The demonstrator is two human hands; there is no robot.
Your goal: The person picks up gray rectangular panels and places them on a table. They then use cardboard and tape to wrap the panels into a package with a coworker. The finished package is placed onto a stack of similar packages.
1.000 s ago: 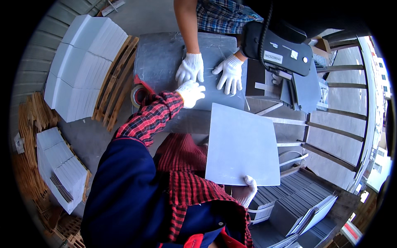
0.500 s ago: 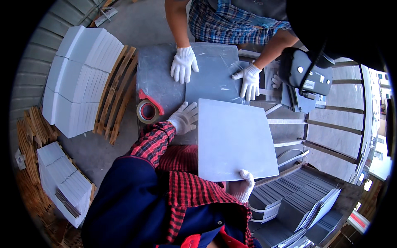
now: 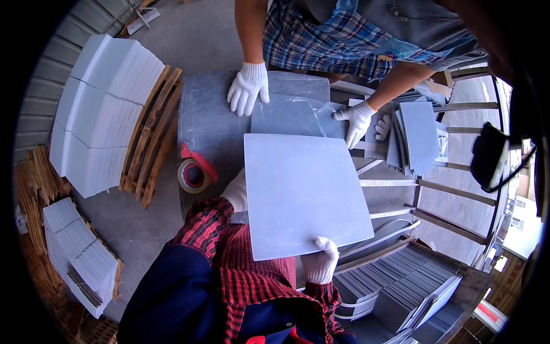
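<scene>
Head view: pale grey sheet [image 3: 306, 192], near-square, no clear long axis, held ahead of right hand [image 3: 322, 262], which grips its near edge. Left hand [image 3: 236, 192] just beside the sheet's left edge; fingers hidden, grip cannot be told. Right nearer, touching.

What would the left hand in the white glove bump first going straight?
Probably the flat, pale grey, squarish sheet; it hides the fingers of the left hand, so touching or passing underneath is unclear.
</scene>
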